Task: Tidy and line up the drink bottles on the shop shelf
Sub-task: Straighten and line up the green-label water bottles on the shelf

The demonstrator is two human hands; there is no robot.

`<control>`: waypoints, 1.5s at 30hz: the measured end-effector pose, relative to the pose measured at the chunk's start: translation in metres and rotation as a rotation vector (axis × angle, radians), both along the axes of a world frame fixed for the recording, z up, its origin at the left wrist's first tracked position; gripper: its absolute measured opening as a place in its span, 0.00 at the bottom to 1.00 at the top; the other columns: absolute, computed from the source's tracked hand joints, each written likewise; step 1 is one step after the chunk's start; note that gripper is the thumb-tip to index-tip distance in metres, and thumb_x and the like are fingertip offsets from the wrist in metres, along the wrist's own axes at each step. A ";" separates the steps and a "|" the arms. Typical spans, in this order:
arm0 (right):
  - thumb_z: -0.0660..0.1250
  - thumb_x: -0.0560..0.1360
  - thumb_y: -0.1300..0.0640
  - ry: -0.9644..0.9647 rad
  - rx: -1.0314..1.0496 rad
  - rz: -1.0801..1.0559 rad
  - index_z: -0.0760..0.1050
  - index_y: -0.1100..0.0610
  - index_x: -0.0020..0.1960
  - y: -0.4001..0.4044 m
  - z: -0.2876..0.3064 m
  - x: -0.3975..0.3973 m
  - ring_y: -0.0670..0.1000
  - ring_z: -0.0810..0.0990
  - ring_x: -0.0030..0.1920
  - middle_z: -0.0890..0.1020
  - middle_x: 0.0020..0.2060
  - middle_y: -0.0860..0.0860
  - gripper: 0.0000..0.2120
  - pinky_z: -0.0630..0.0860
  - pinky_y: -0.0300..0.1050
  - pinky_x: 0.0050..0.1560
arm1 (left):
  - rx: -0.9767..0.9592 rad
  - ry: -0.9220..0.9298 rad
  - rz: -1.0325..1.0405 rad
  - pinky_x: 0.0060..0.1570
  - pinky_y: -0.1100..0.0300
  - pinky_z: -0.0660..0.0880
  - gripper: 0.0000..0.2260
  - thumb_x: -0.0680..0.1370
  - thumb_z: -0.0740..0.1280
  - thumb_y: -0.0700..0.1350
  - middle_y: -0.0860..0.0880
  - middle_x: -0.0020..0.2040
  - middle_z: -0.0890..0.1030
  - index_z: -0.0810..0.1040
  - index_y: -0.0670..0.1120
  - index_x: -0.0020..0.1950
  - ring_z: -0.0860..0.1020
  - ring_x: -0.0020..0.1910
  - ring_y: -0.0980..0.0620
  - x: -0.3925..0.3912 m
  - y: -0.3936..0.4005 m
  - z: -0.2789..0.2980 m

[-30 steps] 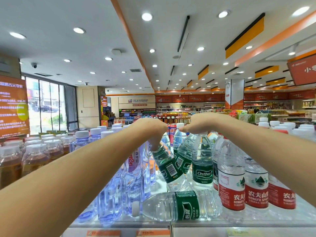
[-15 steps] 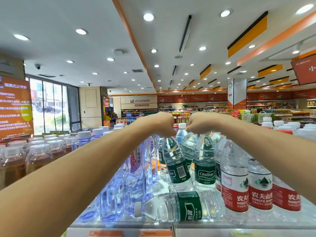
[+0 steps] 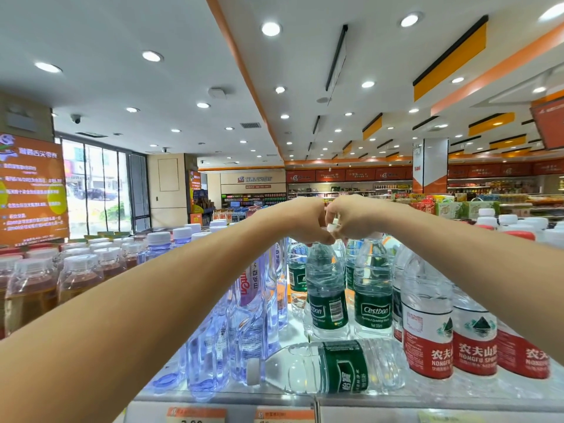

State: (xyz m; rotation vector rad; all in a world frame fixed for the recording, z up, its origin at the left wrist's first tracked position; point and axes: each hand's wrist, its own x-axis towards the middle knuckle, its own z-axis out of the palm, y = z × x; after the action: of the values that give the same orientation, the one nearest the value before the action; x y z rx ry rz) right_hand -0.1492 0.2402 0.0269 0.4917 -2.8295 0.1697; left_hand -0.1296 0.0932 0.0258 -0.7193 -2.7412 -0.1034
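Note:
On the top shelf [image 3: 305, 395] stand green-label Cestbon water bottles. My left hand [image 3: 305, 219] grips the cap end of one Cestbon bottle [image 3: 325, 288], which now stands nearly upright. Beside it on the right, a second Cestbon bottle [image 3: 373, 285] stands upright with my right hand [image 3: 354, 216] closed over its top. The two hands touch above the caps. Another Cestbon bottle [image 3: 326, 366] lies on its side at the shelf's front edge, cap pointing left.
Red-label Nongfu Spring bottles [image 3: 427, 325] stand in rows on the right. Blue-tinted bottles [image 3: 250, 303] stand left of the Cestbon row, and amber tea bottles [image 3: 30, 288] further left. Price tags [image 3: 195, 415] line the shelf front. Shop aisles lie beyond.
The bottle under my left hand has swung from a strong leftward tilt to nearly upright beside the other one. Both hands have closed in together over the caps.

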 end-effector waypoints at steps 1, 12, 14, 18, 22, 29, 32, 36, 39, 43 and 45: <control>0.73 0.79 0.55 0.002 -0.007 0.006 0.80 0.57 0.62 -0.001 0.000 0.001 0.52 0.85 0.47 0.84 0.41 0.49 0.13 0.79 0.45 0.41 | -0.006 0.006 0.003 0.31 0.63 0.68 0.13 0.79 0.71 0.51 0.55 0.33 0.79 0.73 0.52 0.37 0.78 0.32 0.58 0.000 -0.003 0.000; 0.73 0.79 0.55 -0.018 0.004 0.095 0.77 0.53 0.53 -0.029 0.004 -0.005 0.48 0.82 0.41 0.83 0.42 0.50 0.06 0.80 0.42 0.39 | 0.017 0.111 0.030 0.37 0.57 0.72 0.15 0.79 0.71 0.54 0.46 0.41 0.83 0.84 0.42 0.51 0.76 0.36 0.50 0.014 -0.041 0.020; 0.73 0.79 0.55 -0.023 0.006 0.119 0.77 0.52 0.47 -0.034 0.006 -0.005 0.52 0.86 0.48 0.85 0.44 0.51 0.05 0.82 0.47 0.47 | 0.035 0.119 0.025 0.35 0.58 0.71 0.15 0.79 0.71 0.54 0.49 0.37 0.81 0.84 0.42 0.50 0.74 0.33 0.52 0.018 -0.046 0.023; 0.73 0.79 0.57 -0.033 -0.003 0.163 0.76 0.51 0.42 -0.041 0.009 -0.002 0.53 0.88 0.49 0.88 0.45 0.54 0.09 0.84 0.51 0.53 | 0.041 0.101 0.012 0.37 0.58 0.73 0.15 0.79 0.71 0.54 0.46 0.40 0.85 0.86 0.43 0.50 0.76 0.35 0.51 0.022 -0.056 0.027; 0.74 0.78 0.59 -0.028 -0.020 0.171 0.77 0.52 0.40 -0.046 0.010 0.000 0.50 0.87 0.42 0.88 0.42 0.53 0.10 0.83 0.46 0.46 | 0.060 0.086 0.002 0.33 0.59 0.72 0.12 0.79 0.71 0.55 0.51 0.34 0.82 0.84 0.47 0.43 0.76 0.31 0.53 0.024 -0.061 0.030; 0.73 0.78 0.61 0.009 -0.028 0.139 0.76 0.55 0.37 -0.054 0.008 -0.003 0.46 0.80 0.33 0.82 0.33 0.48 0.11 0.76 0.40 0.33 | 0.081 0.078 -0.001 0.31 0.61 0.69 0.12 0.79 0.71 0.56 0.51 0.34 0.80 0.83 0.48 0.44 0.74 0.30 0.53 0.034 -0.064 0.034; 0.73 0.78 0.61 0.029 -0.023 0.124 0.75 0.56 0.37 -0.056 0.006 -0.007 0.46 0.75 0.30 0.79 0.32 0.48 0.13 0.69 0.38 0.28 | 0.100 0.116 0.016 0.30 0.61 0.68 0.14 0.79 0.71 0.57 0.51 0.34 0.79 0.84 0.46 0.45 0.72 0.30 0.53 0.040 -0.065 0.040; 0.69 0.77 0.70 -0.005 -0.027 0.132 0.75 0.59 0.40 -0.053 0.008 -0.005 0.46 0.71 0.30 0.74 0.31 0.49 0.10 0.66 0.37 0.26 | 0.118 0.123 0.012 0.29 0.66 0.70 0.13 0.79 0.70 0.56 0.51 0.36 0.81 0.84 0.46 0.48 0.75 0.30 0.57 0.047 -0.066 0.047; 0.71 0.78 0.65 -0.039 -0.069 0.176 0.75 0.56 0.38 -0.051 0.010 -0.004 0.44 0.75 0.29 0.78 0.32 0.48 0.12 0.69 0.35 0.26 | 0.135 0.137 0.004 0.25 0.69 0.67 0.13 0.80 0.70 0.55 0.54 0.34 0.79 0.85 0.46 0.49 0.73 0.25 0.62 0.049 -0.066 0.053; 0.76 0.77 0.58 -0.085 -0.162 0.217 0.84 0.62 0.50 -0.049 0.011 -0.007 0.47 0.87 0.39 0.88 0.42 0.54 0.07 0.84 0.43 0.42 | 0.170 0.141 0.004 0.33 0.62 0.70 0.15 0.79 0.71 0.57 0.53 0.36 0.81 0.86 0.45 0.51 0.75 0.32 0.56 0.052 -0.072 0.059; 0.77 0.76 0.57 -0.093 -0.167 0.231 0.84 0.61 0.49 -0.050 0.011 -0.008 0.47 0.88 0.39 0.89 0.44 0.54 0.08 0.85 0.41 0.41 | 0.195 0.136 -0.006 0.35 0.61 0.71 0.15 0.78 0.71 0.57 0.52 0.36 0.82 0.86 0.46 0.51 0.77 0.34 0.54 0.052 -0.074 0.061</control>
State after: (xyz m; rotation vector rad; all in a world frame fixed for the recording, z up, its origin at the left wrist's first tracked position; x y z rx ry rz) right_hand -0.1571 0.1904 0.0374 0.7895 -2.8073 0.4803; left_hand -0.0771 0.0192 0.0873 -0.6555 -2.5559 -0.3064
